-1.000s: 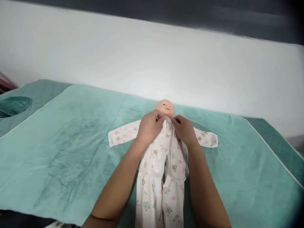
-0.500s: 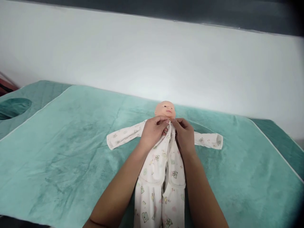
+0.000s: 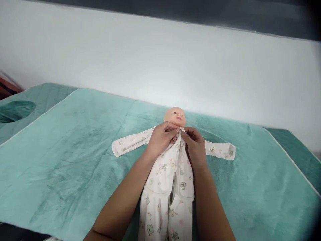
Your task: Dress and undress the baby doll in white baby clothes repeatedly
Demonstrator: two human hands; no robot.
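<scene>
A baby doll (image 3: 175,115) lies on its back with its head toward the wall, dressed in a white printed baby outfit (image 3: 160,174). The sleeves stretch out to both sides, and the front gapes along its middle opening lower down. Below the doll's chin, my left hand (image 3: 164,136) pinches one side of the collar between thumb and fingers. Close beside it, my right hand (image 3: 194,140) pinches the other edge of the collar. Both sets of fingertips nearly meet at the neckline, where a small dark spot, perhaps a fastener, shows between them.
A green plush cover (image 3: 75,160) with pale edging lies beneath the doll. At the left is an oval hole (image 3: 16,111) in the padded surface. Behind stands a white wall (image 3: 150,60) with a dark band on top; a red object (image 3: 8,87) shows at the far left.
My right thumb has shifted slightly down at the collar, baring more of the neckline edge. Both hands keep their pinch; the view has tilted slightly.
</scene>
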